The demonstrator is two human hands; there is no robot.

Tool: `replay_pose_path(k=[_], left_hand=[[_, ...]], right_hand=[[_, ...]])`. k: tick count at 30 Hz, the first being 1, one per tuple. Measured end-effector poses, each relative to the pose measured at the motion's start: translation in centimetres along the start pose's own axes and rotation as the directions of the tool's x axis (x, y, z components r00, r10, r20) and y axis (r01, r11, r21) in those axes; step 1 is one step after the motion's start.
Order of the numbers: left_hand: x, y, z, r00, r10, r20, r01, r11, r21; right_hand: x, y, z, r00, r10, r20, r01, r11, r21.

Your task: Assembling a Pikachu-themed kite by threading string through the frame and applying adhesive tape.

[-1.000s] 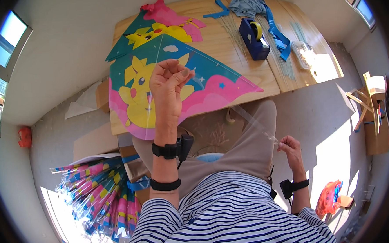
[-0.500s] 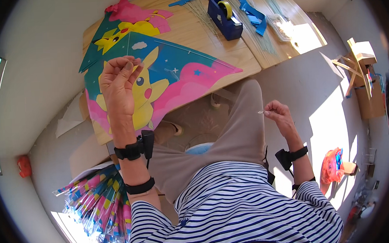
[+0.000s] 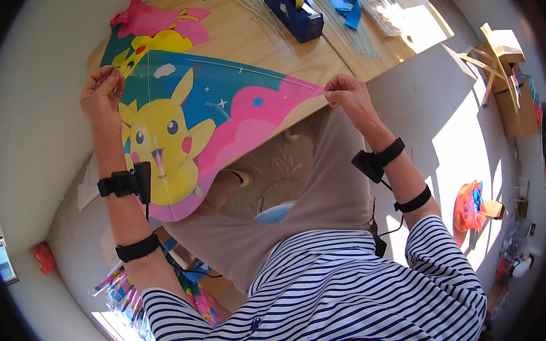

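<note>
- Between the left fingers and right fingers, the kite: thin, smooth sheet with a slight sheen.
- Along its edge, near the right fingers, a white rod: smooth, plastic-looking.
- Beneath and beyond both, the table: smooth pale wood, visible grain.
- Beyond the right fingers, the tape dispenser: dark blue plastic, softly glossy; the container: clear, shiny plastic.
- Nearer the wearer than the fingers, trousers and striped shirt: matt cloth.
- Right of the right fingers, a red bag: thin, crinkled, glossy plastic.
</note>
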State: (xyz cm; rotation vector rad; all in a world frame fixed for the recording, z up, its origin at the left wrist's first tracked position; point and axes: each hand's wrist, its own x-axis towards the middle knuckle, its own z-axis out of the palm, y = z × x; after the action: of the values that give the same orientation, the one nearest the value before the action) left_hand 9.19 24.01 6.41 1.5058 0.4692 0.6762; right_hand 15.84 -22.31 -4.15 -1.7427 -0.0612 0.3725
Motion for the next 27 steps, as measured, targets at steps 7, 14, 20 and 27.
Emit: replay_pose_path(k=[7, 14, 20, 27], left_hand=[[4.5, -2.7, 3.0, 0.995, -0.098, 0.011, 0.096, 0.987, 0.127], [6.8, -6.6, 4.9, 0.990, -0.133, 0.054, 0.122, 0.978, 0.170], [8.1, -9.1, 5.8, 0.988, -0.114, 0.104, 0.083, 0.961, 0.264], [9.2, -11.9, 7.4, 0.992, -0.034, 0.121, -0.008, 0.945, 0.327]], right_hand=[[2.7, 0.8, -0.5, 1.000, 0.012, 0.011, -0.012, 0.999, -0.036], [3.8, 0.7, -0.4, 0.994, -0.035, -0.103, -0.024, 0.855, -0.517], [3.4, 0.3, 0.1, 0.984, -0.125, -0.127, 0.016, 0.771, -0.637], [4.1, 0.7, 0.2, 0.991, -0.087, -0.105, -0.001, 0.762, -0.648]])
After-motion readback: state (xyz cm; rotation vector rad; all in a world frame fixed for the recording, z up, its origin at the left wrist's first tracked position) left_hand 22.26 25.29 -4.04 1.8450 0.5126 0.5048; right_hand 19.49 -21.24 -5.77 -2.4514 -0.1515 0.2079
